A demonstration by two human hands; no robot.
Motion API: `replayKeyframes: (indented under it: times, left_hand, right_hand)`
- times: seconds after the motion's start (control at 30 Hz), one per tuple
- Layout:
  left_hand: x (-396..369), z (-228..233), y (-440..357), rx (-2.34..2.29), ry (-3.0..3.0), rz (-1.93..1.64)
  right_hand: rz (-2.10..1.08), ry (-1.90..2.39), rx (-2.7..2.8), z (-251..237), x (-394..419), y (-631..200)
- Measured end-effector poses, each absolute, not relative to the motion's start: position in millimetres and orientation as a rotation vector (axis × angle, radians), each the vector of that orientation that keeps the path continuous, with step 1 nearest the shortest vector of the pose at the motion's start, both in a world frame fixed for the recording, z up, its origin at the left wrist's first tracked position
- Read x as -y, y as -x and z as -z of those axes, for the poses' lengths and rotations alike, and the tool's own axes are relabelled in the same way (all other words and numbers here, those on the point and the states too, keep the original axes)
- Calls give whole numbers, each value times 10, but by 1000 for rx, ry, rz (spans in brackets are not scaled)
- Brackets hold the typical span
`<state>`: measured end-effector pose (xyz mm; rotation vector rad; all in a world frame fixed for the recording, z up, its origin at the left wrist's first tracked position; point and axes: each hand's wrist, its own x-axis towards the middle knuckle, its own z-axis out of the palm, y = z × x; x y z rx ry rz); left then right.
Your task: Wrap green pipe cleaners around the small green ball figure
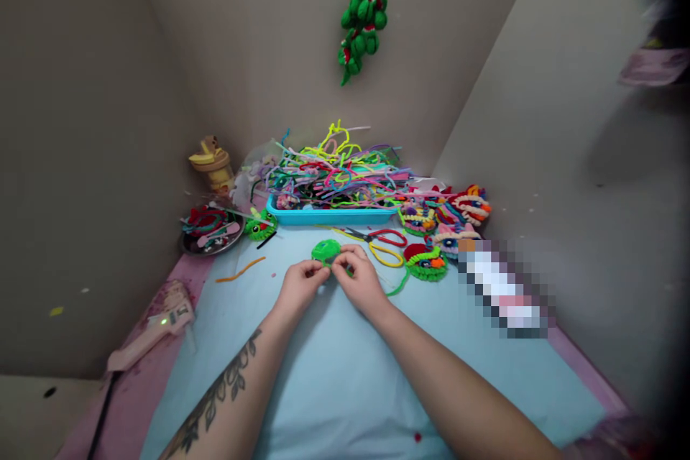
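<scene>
Over at the far left, a pink glue gun (pixel 156 327) is lying on the pink table edge (pixel 141 395), its nose pointing toward the middle, well apart from both hands. Behind it a round metal dish (pixel 211 233) is holding red and pink scraps, and a stray orange pipe cleaner (pixel 241 270) is lying on the pale blue mat (pixel 334 374).

Moving inward, the left hand (pixel 299 286) is pinching closed on the near edge of a green pipe-cleaner coil (pixel 326 251) — thumb and forefinger meeting just below it. The right hand (pixel 360 279) is pinching the same piece from the other side, fingertips touching the left's, so both are gripping it together. The coil is sitting just beyond the fingertips, away from the person, resting on or barely above the mat; a loose green tail (pixel 397 286) is trailing off to the right past the right wrist, so its long run lies left to right. Neither hand is clearly nearer — they are meeting at it.

Further right, red-handled scissors (pixel 385 236) and finished coiled pieces (pixel 428 262) are lying near, in front of a blue tray (pixel 328 215) heaped with pipe cleaners.
</scene>
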<state>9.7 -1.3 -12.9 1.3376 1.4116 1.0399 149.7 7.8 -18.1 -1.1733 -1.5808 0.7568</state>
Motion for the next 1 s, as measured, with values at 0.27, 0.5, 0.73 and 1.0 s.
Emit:
replayKeyframes:
  times: [0.27, 0.5, 0.73, 1.0]
  left_hand:
    - [29, 142, -120, -1617, -1691, -1011]
    - [35, 178, -163, -1593, -1672, -980]
    - [88, 58, -145, -1612, -1472, -918]
    - [107, 118, -130, -1640, -1757, -818]
  right_hand:
    - [-760, 1186, 1547, 160, -75, -1485]
    - [-649, 1240, 1573, 224, -78, -1436]
    - [-614, 1338, 1589, 284, -129, -1467]
    - [-557, 1353, 1637, 351, -121, -1494]
